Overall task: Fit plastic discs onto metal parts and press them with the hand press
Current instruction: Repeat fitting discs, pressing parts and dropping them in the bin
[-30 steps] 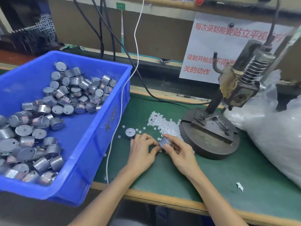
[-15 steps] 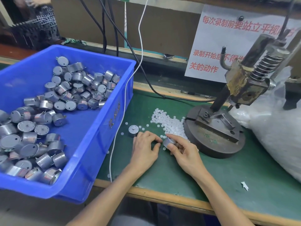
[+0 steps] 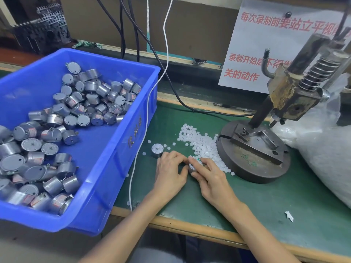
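My right hand grips a small round metal part just above the green mat. My left hand is close against it, fingers curled with the tips at the part's top face; any disc between them is hidden. A pile of small white plastic discs lies behind my hands. A second metal part stands on the mat left of my left hand. The hand press stands at the right on its round iron base, its fixture bare.
A blue bin holding several metal parts overhangs the bench at the left. A white cable runs down beside it. A large clear plastic bag lies at the right. Loose discs dot the mat; a white scrap lies near the front edge.
Both hands stay together on the metal part at the same spot of the mat. Only the camera has shifted a little.
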### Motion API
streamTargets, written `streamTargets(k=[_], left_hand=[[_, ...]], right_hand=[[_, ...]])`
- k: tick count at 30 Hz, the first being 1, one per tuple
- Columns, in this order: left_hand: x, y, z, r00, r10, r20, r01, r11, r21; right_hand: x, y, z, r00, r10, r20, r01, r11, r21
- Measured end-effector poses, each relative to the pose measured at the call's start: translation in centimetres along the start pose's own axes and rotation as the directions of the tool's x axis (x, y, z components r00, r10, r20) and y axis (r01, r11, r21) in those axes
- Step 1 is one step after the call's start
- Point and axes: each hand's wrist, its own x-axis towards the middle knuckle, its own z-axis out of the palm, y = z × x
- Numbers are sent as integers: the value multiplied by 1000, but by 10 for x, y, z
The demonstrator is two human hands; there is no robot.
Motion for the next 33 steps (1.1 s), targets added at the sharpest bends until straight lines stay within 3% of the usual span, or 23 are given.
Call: streamTargets(k=[7, 10, 12, 14, 16, 17, 19, 21, 24, 26, 29, 33], left_hand=[[-4, 0, -1, 1000, 26, -2, -26, 1000, -6], [-6, 5, -5, 998, 54, -14, -54, 998, -11], [-7, 9, -7, 990, 138, -22, -139, 990, -31], [-9, 17, -9, 958, 286, 0, -285, 956, -77], [-7, 26, -6, 925, 380, -3, -377, 917, -128], [-4, 32, -4, 918, 397, -4, -392, 907, -153], [5, 48, 1, 922, 386, 22, -371, 899, -233], [13, 69, 9, 928, 369, 59, -330, 884, -332], [25, 98, 28, 934, 323, 152, -230, 870, -436], [34, 111, 42, 924, 301, 235, -165, 870, -464], [50, 121, 67, 932, 322, 164, -276, 927, -254], [78, 128, 89, 958, 283, 53, -280, 958, -56]], right_hand=[[-1, 1, 1, 999, 45, 30, -45, 999, -1], [1, -2, -3, 992, 122, 12, -123, 989, 85], [5, -5, -8, 967, 254, 2, -249, 944, 218], [8, -7, -18, 905, 420, 66, -393, 769, 504], [10, -7, -31, 814, 552, 183, -490, 482, 727], [12, -6, -39, 758, 604, 246, -531, 353, 770], [14, -1, -56, 650, 694, 310, -599, 217, 770], [13, 7, -73, 587, 749, 308, -645, 202, 737], [6, 20, -99, 554, 781, 288, -667, 210, 715], [0, 28, -112, 530, 796, 293, -647, 155, 747], [-7, 36, -127, 487, 819, 304, -631, 89, 771], [-11, 44, -135, 496, 823, 277, -687, 177, 704]])
